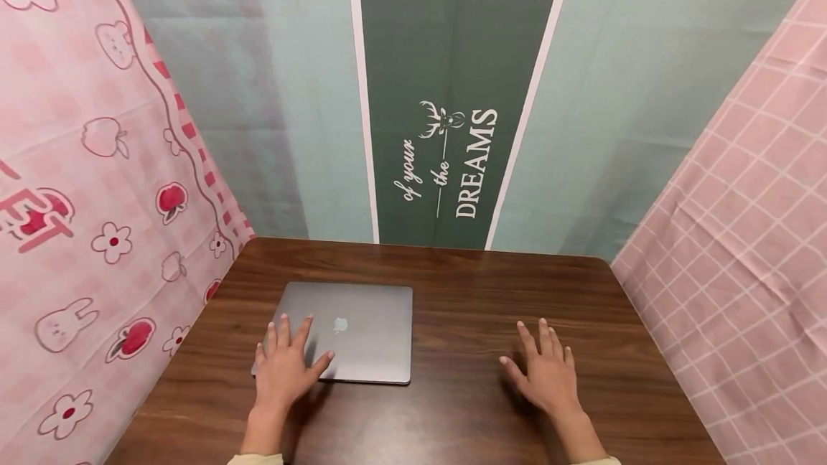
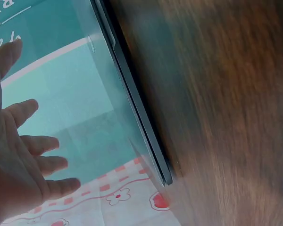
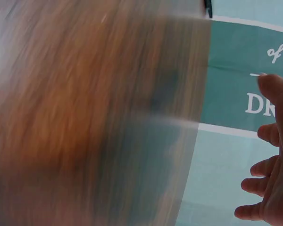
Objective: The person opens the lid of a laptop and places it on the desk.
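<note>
A closed grey laptop [image 1: 375,336] with an apple logo on its lid lies flat on the left half of the wooden table. My left hand [image 1: 284,368], fingers spread, hovers over the laptop's front left corner. From the left wrist view, the hand [image 2: 19,160] shows a gap to the laptop's thin dark edge [image 2: 137,103], and nothing is in its grasp. Over the right half of the table is my right hand [image 1: 548,375], fingers extended and thumb apart. That hand [image 3: 273,165] holds nothing in the right wrist view either.
The brown wood-grain table [image 1: 465,415] ends at a back edge against a green curtain [image 1: 426,56] with white lettering. Pink patterned cloth [image 1: 129,293] hangs along the left side, and pink checked cloth [image 1: 730,250] along the right.
</note>
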Action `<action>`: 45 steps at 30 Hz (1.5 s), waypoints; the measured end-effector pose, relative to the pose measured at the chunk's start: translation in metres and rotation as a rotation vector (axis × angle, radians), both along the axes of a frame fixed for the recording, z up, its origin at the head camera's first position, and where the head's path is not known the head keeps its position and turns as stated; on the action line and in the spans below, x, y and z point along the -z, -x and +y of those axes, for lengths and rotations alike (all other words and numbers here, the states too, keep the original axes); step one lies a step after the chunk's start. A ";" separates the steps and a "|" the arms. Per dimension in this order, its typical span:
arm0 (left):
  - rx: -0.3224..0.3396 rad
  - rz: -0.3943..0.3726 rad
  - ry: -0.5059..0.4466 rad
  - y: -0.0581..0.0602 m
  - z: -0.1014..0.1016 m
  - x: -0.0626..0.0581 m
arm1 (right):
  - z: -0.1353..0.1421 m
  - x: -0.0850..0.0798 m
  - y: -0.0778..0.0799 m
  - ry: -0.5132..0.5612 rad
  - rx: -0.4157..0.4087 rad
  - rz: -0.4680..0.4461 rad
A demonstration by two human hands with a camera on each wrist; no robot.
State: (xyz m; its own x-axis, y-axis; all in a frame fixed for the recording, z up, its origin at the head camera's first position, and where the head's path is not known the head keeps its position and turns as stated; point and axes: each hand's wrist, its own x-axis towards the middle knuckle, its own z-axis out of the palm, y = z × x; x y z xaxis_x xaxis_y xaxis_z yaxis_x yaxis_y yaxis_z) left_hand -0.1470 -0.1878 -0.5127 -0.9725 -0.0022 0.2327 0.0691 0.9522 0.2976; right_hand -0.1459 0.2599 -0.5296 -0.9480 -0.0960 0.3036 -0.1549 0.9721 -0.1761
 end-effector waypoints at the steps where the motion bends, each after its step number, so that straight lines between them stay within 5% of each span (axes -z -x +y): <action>1: -0.004 0.007 -0.003 0.000 -0.001 -0.001 | -0.003 0.000 0.000 0.006 -0.003 0.006; 11: -0.016 0.030 -0.044 0.001 -0.008 0.001 | -0.035 0.004 0.000 0.113 -0.052 0.038; 19: 0.029 0.028 -0.088 0.002 -0.013 0.003 | -0.057 0.007 -0.001 0.243 -0.073 -0.021; 28: 0.033 -0.130 -0.140 -0.002 -0.025 0.000 | -0.078 0.005 -0.003 0.398 -0.095 -0.138; 45: -0.043 -0.297 -0.324 0.003 -0.059 0.005 | -0.124 0.019 0.007 0.767 -0.300 -0.228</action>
